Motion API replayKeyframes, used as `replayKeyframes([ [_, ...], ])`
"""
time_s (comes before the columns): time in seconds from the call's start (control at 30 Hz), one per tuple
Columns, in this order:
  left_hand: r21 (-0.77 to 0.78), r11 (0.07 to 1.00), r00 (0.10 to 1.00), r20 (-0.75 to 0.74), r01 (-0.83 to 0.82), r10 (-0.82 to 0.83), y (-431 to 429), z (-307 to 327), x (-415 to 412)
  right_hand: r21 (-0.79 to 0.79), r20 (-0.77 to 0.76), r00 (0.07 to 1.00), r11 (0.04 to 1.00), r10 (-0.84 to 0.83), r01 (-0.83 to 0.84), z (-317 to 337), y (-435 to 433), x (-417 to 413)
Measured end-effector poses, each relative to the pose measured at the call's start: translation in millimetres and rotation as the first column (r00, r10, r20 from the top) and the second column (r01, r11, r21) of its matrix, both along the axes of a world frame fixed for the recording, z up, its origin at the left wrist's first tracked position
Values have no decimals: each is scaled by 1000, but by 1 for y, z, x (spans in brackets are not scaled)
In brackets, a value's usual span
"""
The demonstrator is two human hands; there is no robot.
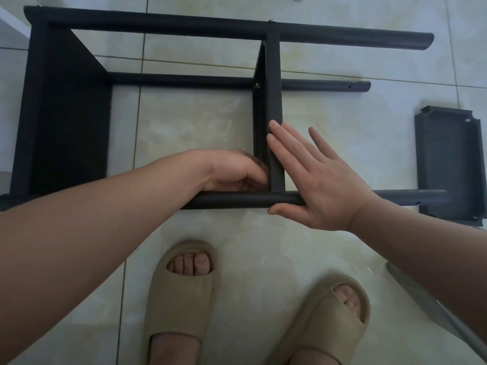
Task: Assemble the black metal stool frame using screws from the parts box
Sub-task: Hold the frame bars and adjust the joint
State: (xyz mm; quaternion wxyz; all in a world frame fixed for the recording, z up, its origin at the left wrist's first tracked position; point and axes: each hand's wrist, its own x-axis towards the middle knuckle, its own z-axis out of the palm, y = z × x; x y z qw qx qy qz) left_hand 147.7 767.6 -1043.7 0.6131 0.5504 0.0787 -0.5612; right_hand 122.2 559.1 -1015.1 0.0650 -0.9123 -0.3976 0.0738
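We see the black stool frame lying on its side on the pale tile floor, filling the view from 9 to 2 o'clock. Its wide dark end panel sits at 9 o'clock, and the long leg tubes run off toward 3. The left hand, just below centre, is tucked into the inside corner where the crossbar meets the near leg tube. Its fingers are curled against the crossbar's left face with the tips hidden, so we cannot tell if it pinches anything. A small screw shows at 12 of that hand, where the crossbar meets the middle tube. The right hand, at 3 of the crossbar, lies flat and spread. Its straight fingers press along the crossbar's right side, its thumb is under the near leg tube, and it grasps nothing. At 3 o'clock a loose black panel lies on the floor, its near end just beside the tip of the near tube. At 6 o'clock we see two tan sandals with feet in them.
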Motion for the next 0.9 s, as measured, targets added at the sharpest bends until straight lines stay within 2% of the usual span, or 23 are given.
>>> replayKeyframes([
  [0.17,39,999,999,18,38,-39,-1,2,0,6,-4,1000,1000,-3,3,0,0,0],
  [0.37,62,993,995,-37,96,-94,-2,2,7,2,-8,1000,1000,-2,2,0,1,0],
  [0.9,-47,999,1000,-20,3,-4,1,-1,5,4,-6,1000,1000,-5,5,0,0,0],
])
